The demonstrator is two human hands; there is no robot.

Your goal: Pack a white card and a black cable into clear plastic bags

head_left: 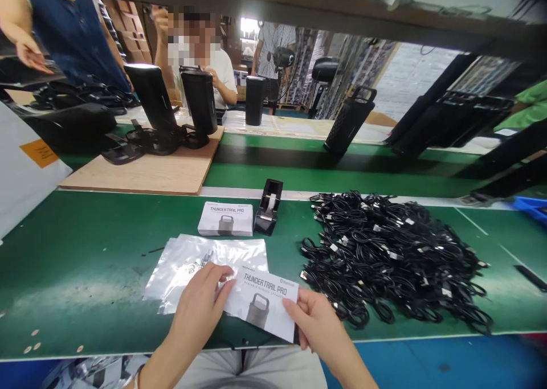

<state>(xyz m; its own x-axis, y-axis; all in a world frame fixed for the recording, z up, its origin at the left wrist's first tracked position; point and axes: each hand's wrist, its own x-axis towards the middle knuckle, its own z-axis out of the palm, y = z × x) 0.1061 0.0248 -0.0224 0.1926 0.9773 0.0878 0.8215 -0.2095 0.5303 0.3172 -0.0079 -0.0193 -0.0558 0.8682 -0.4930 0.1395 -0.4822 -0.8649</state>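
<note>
Head view showed both forearms coming in from the bottom of the frame, with the left hand point(199, 303) and right hand point(318, 329) low over the near part of the desk point(81, 286). Both grips were closed on a white card point(260, 303) printed "Thunder Trail Pro": the left at its left end, the right pinching its lower right corner. The card was held in the lower middle of the frame, its left end over clear plastic bags point(205, 266) lying flat on the desk. Whether the bags held anything could not be made out.

Above the bags sat a small white box point(225, 218), just beside a black tape dispenser point(268, 207). To the right lay a large heap of black cables point(384, 258), with a blue bin point(530, 208) cut off at the right edge. Black speakers point(199, 101) stood on a wooden board point(145, 172) farther up, while a co-worker's hand point(29, 56) showed at upper left.
</note>
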